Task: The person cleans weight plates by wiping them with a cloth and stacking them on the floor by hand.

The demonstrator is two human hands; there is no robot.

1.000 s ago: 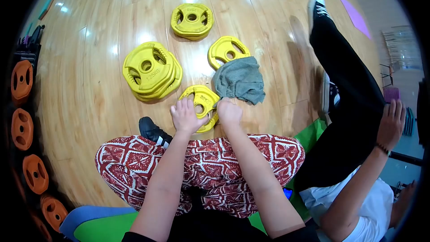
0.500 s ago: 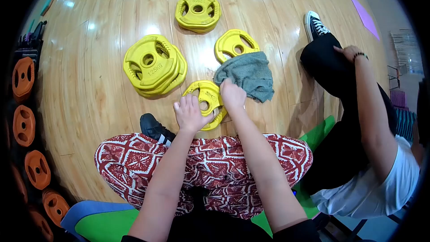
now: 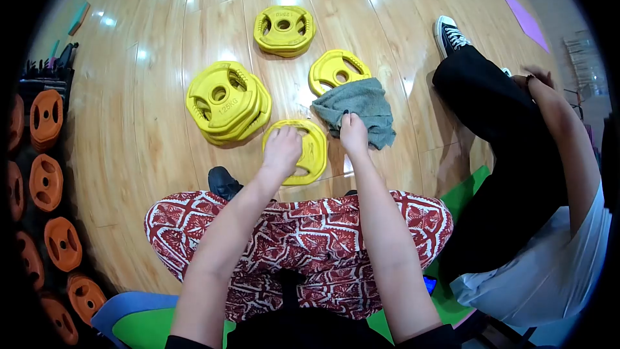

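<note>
Over the left part of the nearest yellow weight plate [image 3: 314, 148] is my left hand [image 3: 283, 148], its fingers curled down at the plate; what they grip is hidden. My right hand [image 3: 353, 134] is closed on the near left edge of a grey-green cloth [image 3: 360, 106]. That cloth spreads on the floor and covers the lower right part of another yellow plate [image 3: 328, 68]. To the left lies a stack of yellow plates [image 3: 223, 106] marked 1.25KG. Farther away sits a smaller yellow stack [image 3: 284, 39].
Orange weight plates [image 3: 62, 243] stand in rows at the far left. On the right a person [image 3: 516, 155] in black trousers sits on a green mat [image 3: 470, 194]. A black shoe [image 3: 223, 183] is near my left knee. A purple mat [image 3: 523, 18] lies at the upper right.
My left hand has gone from spread fingers to curled ones over the nearest plate. My right hand has moved slightly right on the cloth. The other person's hand has shifted right.
</note>
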